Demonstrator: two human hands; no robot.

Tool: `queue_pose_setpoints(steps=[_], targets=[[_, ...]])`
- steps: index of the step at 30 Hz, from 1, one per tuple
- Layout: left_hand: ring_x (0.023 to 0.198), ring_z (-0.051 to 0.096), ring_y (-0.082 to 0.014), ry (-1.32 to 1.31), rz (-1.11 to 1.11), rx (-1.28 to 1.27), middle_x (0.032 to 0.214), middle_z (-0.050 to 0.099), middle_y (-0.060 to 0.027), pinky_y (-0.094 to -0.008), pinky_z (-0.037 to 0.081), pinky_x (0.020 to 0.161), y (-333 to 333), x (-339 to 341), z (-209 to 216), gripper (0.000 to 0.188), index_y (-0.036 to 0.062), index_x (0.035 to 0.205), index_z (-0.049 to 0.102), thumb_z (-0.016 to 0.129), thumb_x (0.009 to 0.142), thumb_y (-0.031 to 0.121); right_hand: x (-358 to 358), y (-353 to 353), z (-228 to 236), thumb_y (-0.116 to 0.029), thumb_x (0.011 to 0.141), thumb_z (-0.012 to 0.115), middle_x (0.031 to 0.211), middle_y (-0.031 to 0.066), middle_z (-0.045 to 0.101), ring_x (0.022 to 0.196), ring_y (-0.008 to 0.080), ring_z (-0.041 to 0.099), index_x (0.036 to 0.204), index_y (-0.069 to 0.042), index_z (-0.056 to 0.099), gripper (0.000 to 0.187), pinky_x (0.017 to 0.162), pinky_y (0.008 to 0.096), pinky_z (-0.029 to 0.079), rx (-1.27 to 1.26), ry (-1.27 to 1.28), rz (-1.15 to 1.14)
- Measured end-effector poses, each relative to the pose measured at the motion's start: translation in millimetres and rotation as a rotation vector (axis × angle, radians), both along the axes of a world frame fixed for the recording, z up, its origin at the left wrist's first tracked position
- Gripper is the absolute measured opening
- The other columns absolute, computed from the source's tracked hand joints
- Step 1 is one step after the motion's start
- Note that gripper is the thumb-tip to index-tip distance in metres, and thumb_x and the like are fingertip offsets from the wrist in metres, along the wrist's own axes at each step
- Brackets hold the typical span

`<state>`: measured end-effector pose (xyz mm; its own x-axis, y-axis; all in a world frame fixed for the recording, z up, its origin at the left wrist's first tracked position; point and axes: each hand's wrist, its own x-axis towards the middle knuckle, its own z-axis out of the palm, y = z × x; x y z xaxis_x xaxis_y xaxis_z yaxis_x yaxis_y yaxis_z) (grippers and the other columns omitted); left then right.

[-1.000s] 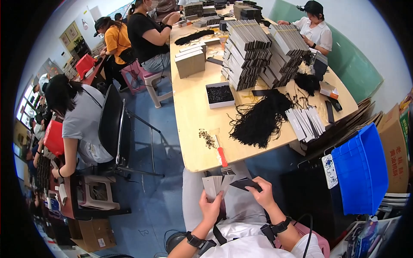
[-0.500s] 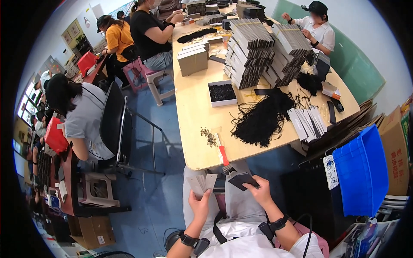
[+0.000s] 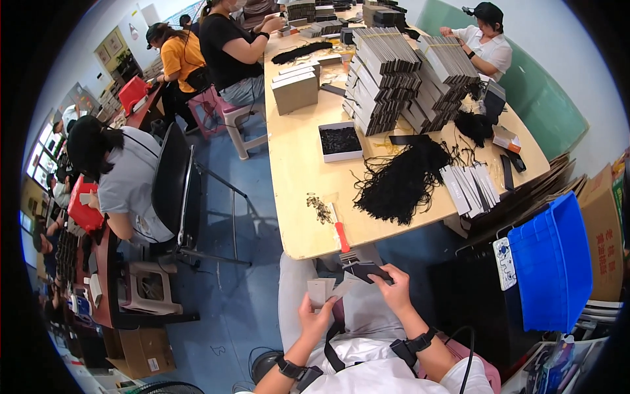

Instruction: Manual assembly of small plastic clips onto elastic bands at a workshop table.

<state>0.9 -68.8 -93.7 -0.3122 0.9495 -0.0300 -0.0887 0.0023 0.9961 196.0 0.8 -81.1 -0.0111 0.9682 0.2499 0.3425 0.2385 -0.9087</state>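
Over my lap, my left hand [image 3: 316, 320] is closed around several light grey card tags [image 3: 319, 289], which are slightly fanned. My right hand [image 3: 396, 293] grips a small stack of dark tags [image 3: 361, 270] by its right end. One pale tag [image 3: 346, 285] slants between the two hands, its tip close to the dark stack; which hand carries it I cannot tell. Just beyond, a red-handled tool [image 3: 342, 238] lies over the table's front edge. Small brass-coloured pins [image 3: 319, 209] are scattered behind it.
On the table [image 3: 302, 164] lie a heap of black cords [image 3: 407, 180], white tags [image 3: 471, 189], a box of small black pieces [image 3: 340, 142] and tall grey card stacks [image 3: 387, 79]. A blue crate [image 3: 551, 262] stands at my right. Other people work at the far side and left.
My hands have come closer together, the left moving right and the right slightly up. The light tags in my left hand have shifted their fan, and one now slants toward the dark stack.
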Motion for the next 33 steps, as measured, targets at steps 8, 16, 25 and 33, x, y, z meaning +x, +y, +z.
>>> queue_pose_setpoints(steps=[8, 16, 25, 33], targets=[[0.076, 0.058, -0.0139, 0.097, 0.049, 0.01, 0.088, 0.061, -0.0074, -0.027, 0.046, 0.068, 12.8, 15.2, -1.9, 0.02, -0.0011, 0.091, 0.059, 0.071, 0.078, 0.007, 0.0, 7.7, -6.9, -0.003, 0.077, 0.073, 0.089, 0.0097, 0.066, 0.078, 0.0149, 0.062, 0.087, 0.004, 0.064, 0.016, 0.068, 0.0261, 0.047, -0.056, 0.193, -0.085], [0.075, 0.054, -0.0166, 0.015, 0.095, -0.078, 0.083, 0.054, -0.0062, -0.0293, 0.044, 0.067, 16.7, 23.2, -8.5, 0.02, -0.0015, 0.085, 0.055, 0.071, 0.077, 0.008, 26.5, -14.7, -4.1, -0.006, 0.076, 0.075, 0.085, 0.006, 0.067, 0.077, 0.0067, 0.058, 0.088, 0.001, 0.062, 0.019, 0.068, 0.0224, 0.047, -0.335, 0.379, 0.059], [0.082, 0.055, -0.0128, 0.093, 0.114, 0.017, 0.091, 0.058, -0.0029, -0.0265, 0.045, 0.073, 22.9, -5.3, -18.3, 0.026, 0.0008, 0.099, 0.058, 0.073, 0.079, 0.008, 11.4, -7.6, -10.3, -0.009, 0.078, 0.075, 0.075, 0.0069, 0.067, 0.068, 0.0076, 0.058, 0.087, 0.001, 0.061, 0.019, 0.062, 0.0252, 0.047, -0.23, 0.14, 0.048], [0.083, 0.061, -0.0115, -0.037, 0.091, -0.057, 0.093, 0.065, -0.0058, -0.0256, 0.048, 0.074, 6.8, -12.7, -5.2, 0.027, -0.0002, 0.102, 0.058, 0.072, 0.08, 0.007, -4.2, 3.0, -8.2, -0.009, 0.08, 0.073, 0.073, 0.0051, 0.065, 0.068, 0.0072, 0.057, 0.086, 0.001, 0.061, 0.017, 0.062, 0.0245, 0.046, -0.198, 0.219, 0.004]])
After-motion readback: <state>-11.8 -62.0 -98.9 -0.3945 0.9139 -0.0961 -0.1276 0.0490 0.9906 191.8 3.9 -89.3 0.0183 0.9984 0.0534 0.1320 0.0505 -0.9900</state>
